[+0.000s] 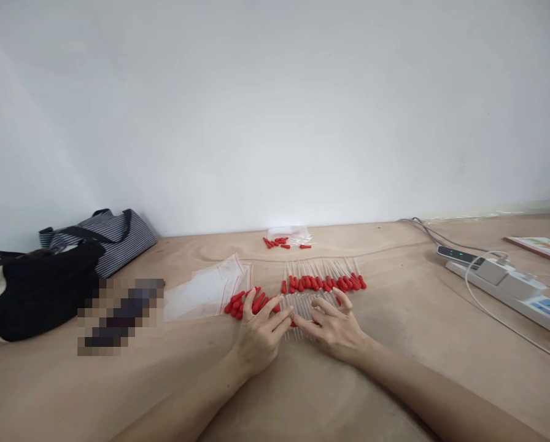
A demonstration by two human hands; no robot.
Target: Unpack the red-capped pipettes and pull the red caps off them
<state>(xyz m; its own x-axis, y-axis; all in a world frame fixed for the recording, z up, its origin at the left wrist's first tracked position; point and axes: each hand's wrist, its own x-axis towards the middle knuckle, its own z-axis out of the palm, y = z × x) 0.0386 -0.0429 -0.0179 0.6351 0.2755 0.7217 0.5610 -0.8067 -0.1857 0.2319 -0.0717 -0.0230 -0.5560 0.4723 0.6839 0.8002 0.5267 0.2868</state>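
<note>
My left hand (pixel 262 336) and my right hand (pixel 337 328) meet low over the table, thumbs and index fingers closed together. A red dropper bulb (pixel 293 323) shows at their touching fingertips; the grip itself is mostly hidden. Clear glass dropper tubes (pixel 309 302) lie side by side beneath and between the hands. A pile of loose red rubber bulbs (pixel 234 304) lies beside my left hand, partly covered by its outer fingers. Just beyond the hands is a row of droppers (pixel 316 283), red bulbs toward me and clear tubes pointing away.
Clear zip bags (pixel 201 291) lie to the left. Near the wall is another bag (pixel 288 232) with red bulbs (pixel 275 242) by it. A black bag (pixel 40 294) and a striped bag (pixel 118 239) stand far left. A power strip (pixel 509 291) with cables lies right.
</note>
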